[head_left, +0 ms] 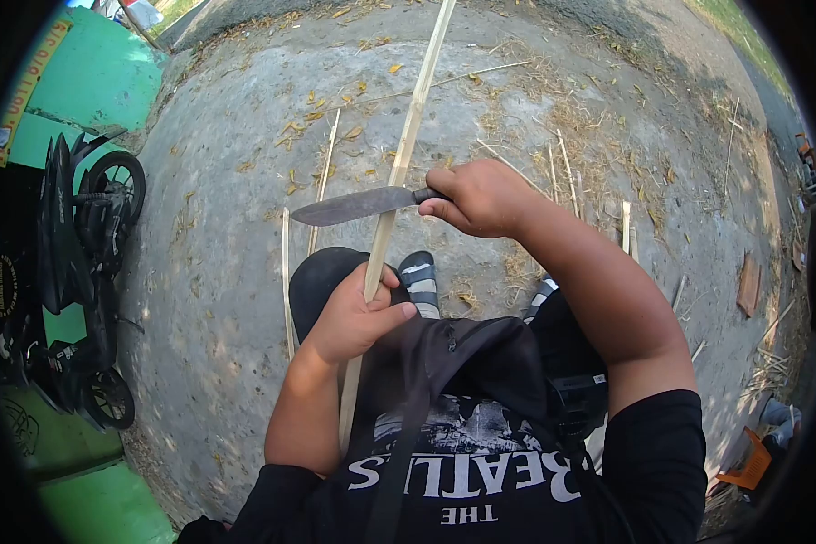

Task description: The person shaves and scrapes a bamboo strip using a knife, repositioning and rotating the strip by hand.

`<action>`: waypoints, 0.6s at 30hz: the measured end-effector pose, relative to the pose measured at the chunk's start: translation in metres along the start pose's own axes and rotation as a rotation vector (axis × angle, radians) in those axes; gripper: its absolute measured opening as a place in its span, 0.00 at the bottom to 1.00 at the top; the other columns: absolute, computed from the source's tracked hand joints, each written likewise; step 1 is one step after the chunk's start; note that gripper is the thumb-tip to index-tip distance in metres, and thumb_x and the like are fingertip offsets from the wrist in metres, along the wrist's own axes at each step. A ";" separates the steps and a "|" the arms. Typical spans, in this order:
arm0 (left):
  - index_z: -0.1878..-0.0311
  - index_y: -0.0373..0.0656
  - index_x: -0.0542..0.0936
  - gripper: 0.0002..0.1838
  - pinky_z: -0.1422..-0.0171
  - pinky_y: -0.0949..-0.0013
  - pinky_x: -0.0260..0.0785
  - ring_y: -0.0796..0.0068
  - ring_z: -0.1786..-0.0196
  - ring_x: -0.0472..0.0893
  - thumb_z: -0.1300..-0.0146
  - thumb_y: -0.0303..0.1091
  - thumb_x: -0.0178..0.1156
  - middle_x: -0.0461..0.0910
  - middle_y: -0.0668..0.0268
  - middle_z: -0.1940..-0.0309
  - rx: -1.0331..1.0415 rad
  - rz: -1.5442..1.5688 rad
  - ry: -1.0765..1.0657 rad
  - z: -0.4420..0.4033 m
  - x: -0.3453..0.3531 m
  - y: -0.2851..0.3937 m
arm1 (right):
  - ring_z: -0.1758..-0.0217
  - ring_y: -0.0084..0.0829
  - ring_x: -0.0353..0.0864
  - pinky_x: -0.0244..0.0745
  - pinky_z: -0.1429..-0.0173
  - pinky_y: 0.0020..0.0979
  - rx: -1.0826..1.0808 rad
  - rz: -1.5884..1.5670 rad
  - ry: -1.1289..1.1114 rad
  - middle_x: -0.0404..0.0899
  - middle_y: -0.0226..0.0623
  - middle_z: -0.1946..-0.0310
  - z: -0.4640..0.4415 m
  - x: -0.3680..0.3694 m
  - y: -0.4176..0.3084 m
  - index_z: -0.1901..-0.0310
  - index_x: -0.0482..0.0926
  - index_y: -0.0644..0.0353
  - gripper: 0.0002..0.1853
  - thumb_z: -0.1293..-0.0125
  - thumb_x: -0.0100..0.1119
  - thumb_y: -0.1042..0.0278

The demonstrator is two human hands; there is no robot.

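A long pale strip of bamboo or wood (410,127) runs from beside my body up past the top edge of the view. My left hand (352,313) is wrapped around its lower part, above my dark-clothed knee. In my right hand (482,198) is the handle of a broad-bladed knife (354,208). The dark blade lies crosswise over the strip, just above my left hand, with its tip pointing left. Whether the edge touches the strip or has cut into it, I cannot tell.
Several thin strips (325,181) lie on the grey concrete ground (218,272) among dry leaves and shavings. A motorcycle (91,272) stands at the left beside a green surface. At the lower right is an orange object (748,462); a brown wood piece (749,284) lies above it.
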State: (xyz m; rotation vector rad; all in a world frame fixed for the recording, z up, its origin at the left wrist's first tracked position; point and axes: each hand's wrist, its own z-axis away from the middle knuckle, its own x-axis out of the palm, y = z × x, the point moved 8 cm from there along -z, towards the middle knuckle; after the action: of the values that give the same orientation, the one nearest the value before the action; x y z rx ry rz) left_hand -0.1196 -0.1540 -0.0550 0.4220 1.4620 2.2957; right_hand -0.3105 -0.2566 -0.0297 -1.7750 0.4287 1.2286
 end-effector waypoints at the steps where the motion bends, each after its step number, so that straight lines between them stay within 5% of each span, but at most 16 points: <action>1: 0.48 0.44 0.70 0.20 0.71 0.82 0.57 0.93 0.75 0.63 0.35 0.21 0.72 0.61 0.83 0.74 0.002 0.020 -0.006 0.001 0.000 0.002 | 0.60 0.58 0.85 0.78 0.55 0.56 0.080 -0.008 0.031 0.84 0.51 0.69 -0.002 0.000 0.012 0.57 0.79 0.57 0.29 0.23 0.50 0.34; 3: 0.48 0.44 0.70 0.21 0.73 0.82 0.57 0.93 0.76 0.63 0.35 0.21 0.72 0.61 0.83 0.75 0.040 -0.044 -0.031 0.001 0.001 0.000 | 0.60 0.59 0.85 0.77 0.55 0.56 0.244 -0.019 0.092 0.84 0.51 0.69 -0.007 -0.006 0.043 0.57 0.79 0.57 0.29 0.22 0.49 0.34; 7: 0.48 0.44 0.70 0.22 0.70 0.82 0.57 0.93 0.74 0.62 0.36 0.21 0.73 0.61 0.83 0.75 -0.027 0.004 -0.008 0.001 -0.001 0.001 | 0.59 0.58 0.85 0.77 0.55 0.55 0.226 -0.035 0.133 0.84 0.50 0.68 -0.006 0.000 0.045 0.56 0.79 0.56 0.29 0.23 0.48 0.32; 13: 0.48 0.44 0.70 0.22 0.69 0.82 0.57 0.92 0.74 0.62 0.37 0.20 0.73 0.61 0.83 0.74 0.032 0.003 -0.044 0.000 -0.001 0.000 | 0.60 0.57 0.85 0.77 0.56 0.56 -0.009 0.025 -0.019 0.84 0.50 0.69 -0.003 0.008 0.008 0.55 0.78 0.55 0.28 0.22 0.48 0.33; 18: 0.47 0.44 0.70 0.22 0.67 0.82 0.55 0.92 0.72 0.60 0.37 0.20 0.73 0.60 0.83 0.73 -0.021 0.007 -0.038 0.003 0.000 0.001 | 0.61 0.59 0.85 0.76 0.56 0.57 0.247 -0.126 0.089 0.84 0.50 0.70 -0.007 0.000 0.046 0.57 0.79 0.56 0.29 0.23 0.49 0.33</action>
State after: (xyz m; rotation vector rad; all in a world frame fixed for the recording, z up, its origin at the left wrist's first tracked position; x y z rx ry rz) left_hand -0.1187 -0.1520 -0.0530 0.4622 1.4193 2.2938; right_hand -0.3388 -0.2869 -0.0511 -1.6223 0.4903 0.9678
